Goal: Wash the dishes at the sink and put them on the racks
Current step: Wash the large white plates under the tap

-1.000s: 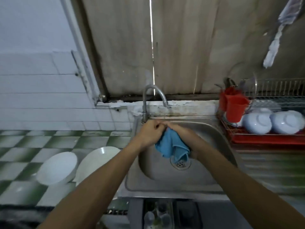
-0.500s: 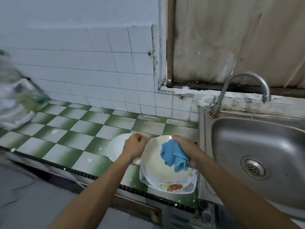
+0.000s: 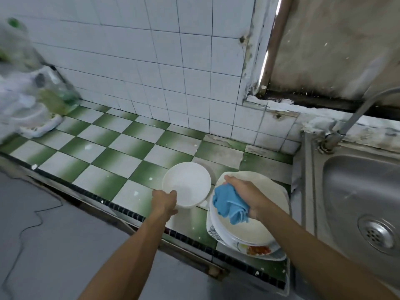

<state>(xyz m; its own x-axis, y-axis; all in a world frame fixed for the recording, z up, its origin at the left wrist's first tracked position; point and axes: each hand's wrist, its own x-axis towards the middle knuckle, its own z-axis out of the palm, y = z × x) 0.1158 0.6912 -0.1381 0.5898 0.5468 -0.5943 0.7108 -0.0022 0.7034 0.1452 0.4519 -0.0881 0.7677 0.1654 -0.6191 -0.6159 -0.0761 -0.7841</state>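
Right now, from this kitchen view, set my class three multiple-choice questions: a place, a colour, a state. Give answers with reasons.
1. Where is the stack of plates? A) on the tiled counter, left of the sink B) inside the basin C) on the floor
2. What colour is the cloth? A) red B) blue C) yellow
3. What is the left hand doing? A) hanging open B) turning the tap C) gripping the white bowl by its rim
Answers: 1 A, plates rest on green-and-white tiles; 2 B, the cloth in the right hand is blue; 3 C, thumb and fingers clasp the rim.
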